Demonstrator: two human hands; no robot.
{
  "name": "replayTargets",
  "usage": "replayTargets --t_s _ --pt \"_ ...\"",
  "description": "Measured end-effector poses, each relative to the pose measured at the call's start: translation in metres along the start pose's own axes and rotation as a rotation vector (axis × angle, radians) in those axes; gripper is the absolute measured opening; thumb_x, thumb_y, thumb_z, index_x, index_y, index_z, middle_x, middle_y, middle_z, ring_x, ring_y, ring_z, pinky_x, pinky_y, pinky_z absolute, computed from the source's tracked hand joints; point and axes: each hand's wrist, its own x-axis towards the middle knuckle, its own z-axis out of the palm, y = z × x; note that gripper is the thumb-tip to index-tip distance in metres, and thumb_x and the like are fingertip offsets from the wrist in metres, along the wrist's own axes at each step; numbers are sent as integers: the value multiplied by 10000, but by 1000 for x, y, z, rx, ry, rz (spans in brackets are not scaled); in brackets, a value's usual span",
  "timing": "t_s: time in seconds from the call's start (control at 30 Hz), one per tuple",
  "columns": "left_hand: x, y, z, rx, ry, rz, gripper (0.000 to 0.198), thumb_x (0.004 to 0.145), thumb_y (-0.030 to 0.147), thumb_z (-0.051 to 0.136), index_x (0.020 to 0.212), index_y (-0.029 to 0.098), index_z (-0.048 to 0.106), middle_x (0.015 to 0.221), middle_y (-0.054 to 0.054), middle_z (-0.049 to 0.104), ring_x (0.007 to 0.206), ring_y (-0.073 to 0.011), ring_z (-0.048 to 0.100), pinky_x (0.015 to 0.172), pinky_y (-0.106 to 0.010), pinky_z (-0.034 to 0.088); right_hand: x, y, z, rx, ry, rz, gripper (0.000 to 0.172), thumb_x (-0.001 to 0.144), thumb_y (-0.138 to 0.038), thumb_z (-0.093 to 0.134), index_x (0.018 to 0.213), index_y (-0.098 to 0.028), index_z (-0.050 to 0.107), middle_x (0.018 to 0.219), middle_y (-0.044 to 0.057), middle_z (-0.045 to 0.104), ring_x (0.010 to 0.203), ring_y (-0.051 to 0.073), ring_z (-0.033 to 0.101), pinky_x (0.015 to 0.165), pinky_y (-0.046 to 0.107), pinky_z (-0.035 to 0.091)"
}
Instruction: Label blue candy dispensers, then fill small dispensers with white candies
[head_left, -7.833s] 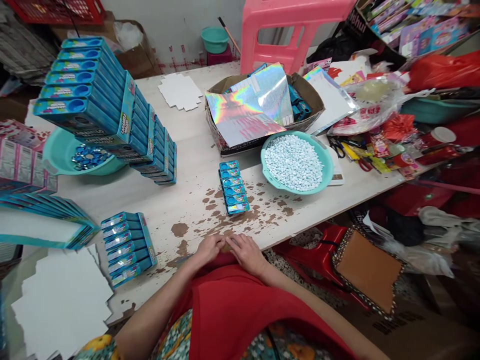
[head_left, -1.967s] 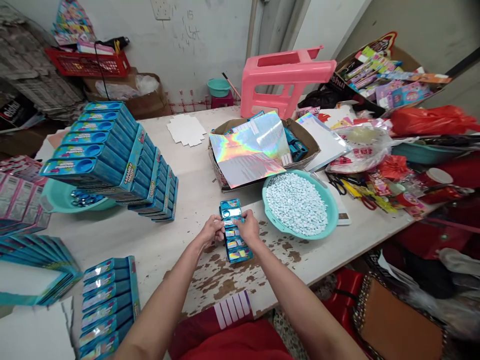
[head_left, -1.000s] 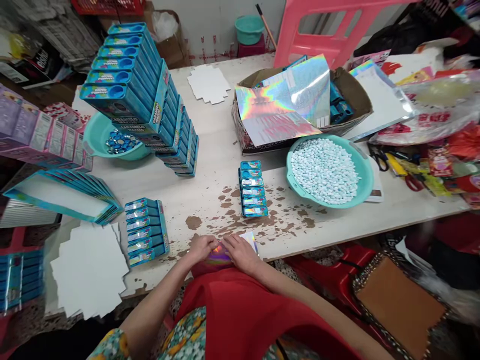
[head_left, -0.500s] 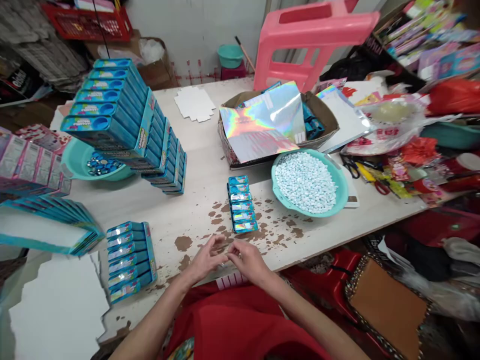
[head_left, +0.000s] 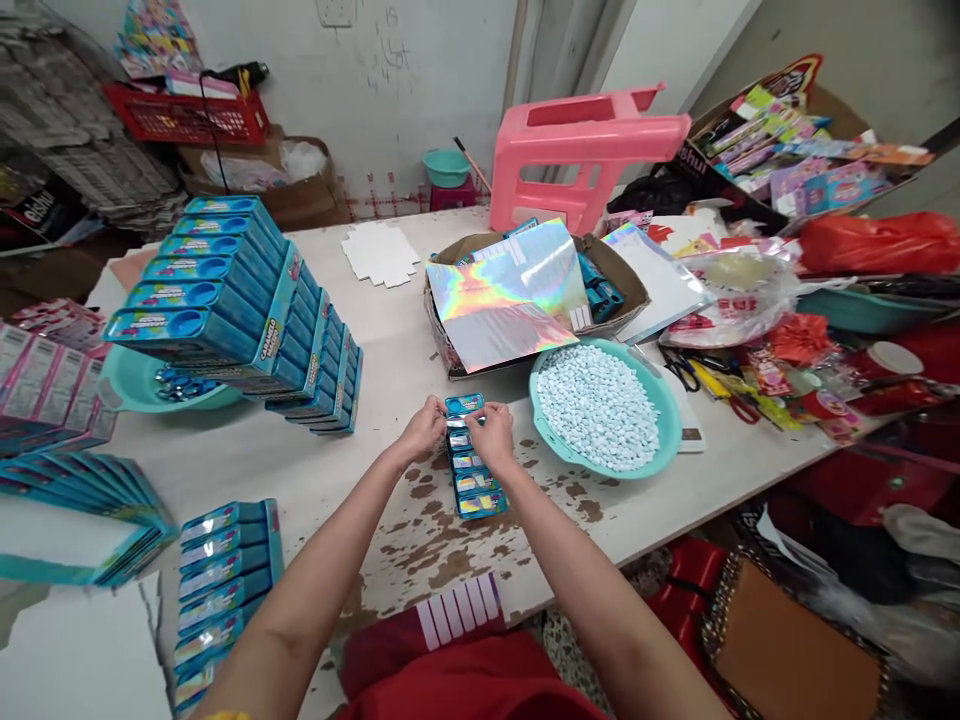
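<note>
Just shifted up from sheet (head_left: 420, 628) to blue boxes (head_left: 466, 462) left of the bowl (head_left: 543, 425) on the bench (head_left: 390, 350), moving work onto them, with left fingers (head_left: 435, 408) and right fingers (head_left: 487, 414) bent at the far end, grip impossible to tell.

One head-worn camera looks forward and down across the table (head_left: 397, 345).

- A row of blue packs (head_left: 478, 482) is touched near its far end by the left hand (head_left: 425, 430) and right hand (head_left: 492, 438).
- The bench (head_left: 397, 345) is patched with brown.
- Pale pellets (head_left: 598, 408) are held in a teal basin (head_left: 670, 430).
</note>
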Motion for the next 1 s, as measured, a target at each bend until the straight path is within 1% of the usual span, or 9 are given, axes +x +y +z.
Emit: replayTargets --t_s 0.2,0.33,0.47,0.57,0.67,0.73,0.77,0.87,1.0 --pt "4 -19 23 -12 56 -190 122 842 212 375 960 210 345 610 56 469 520 -104 466 530 -214 366 4 15 17 21 11 52 33 708 -190 575 740 -184 570 993 80 515 912 213 525 804 322 423" --pt "1 -27 42 42 87 -307 163 859 229 341 1016 185 339 563 43 472 451 -130 456 500 -245 357 3 23 22 40 63 127 265 699 -268 607 920 -160 510 932 77 534 796 197 543 691 305 442" --pt "-12 -30 37 114 117 -339 248 840 253 393 1075 174 380 625 7 537 526 -157 506 573 -270 375 4 23 13 68 64 111 209 772 -260 526 943 -147 484 867 65 563 741 171 539 661 287 435" --pt "-55 -37 14 134 76 -347 282 809 343 466 1044 187 469 733 -19 593 656 -173 547 644 -271 387 -21 16 -4 91 68 47 247 851 -234 429 1073 -126 443 1070 139 527 918 189 515 780 321 427" --pt "-129 -47 -5 70 -223 -328 376 744 455 545 1007 186 555 867 -35 633 782 -185 562 686 -255 393 -78 4 -22 128 -40 -77 271 868 -274 474 1120 -175 459 1156 117 497 1067 207 457 880 342 405" --pt "-181 -54 -6 27 -450 -343 395 677 451 613 966 182 595 883 -23 635 790 -176 551 681 -238 386 -123 -1 -28 166 -209 -197 195 862 -267 508 1048 -211 526 1063 70 550 1014 197 496 871 335 425" --pt "-202 -57 -2 28 -498 -366 347 671 425 615 912 176 609 839 -12 628 757 -162 537 662 -230 377 -145 -3 -28 184 -327 -286 177 873 -242 492 1041 -213 538 1040 70 558 1002 198 504 872 343 430" --pt "-242 -68 18 100 -406 -413 210 737 337 489 702 153 583 640 14 538 622 -120 441 592 -219 320 -194 3 -18 151 -591 -476 203 871 -186 486 1060 -212 556 1010 81 569 986 211 511 861 364 449" --pt "-247 -85 34 196 -222 -420 256 758 321 412 603 150 524 545 26 431 566 -108 356 548 -226 249 -221 18 5 -51 -780 -651 283 830 -150 542 1108 -201 568 1058 97 578 1004 233 498 827 368 476"
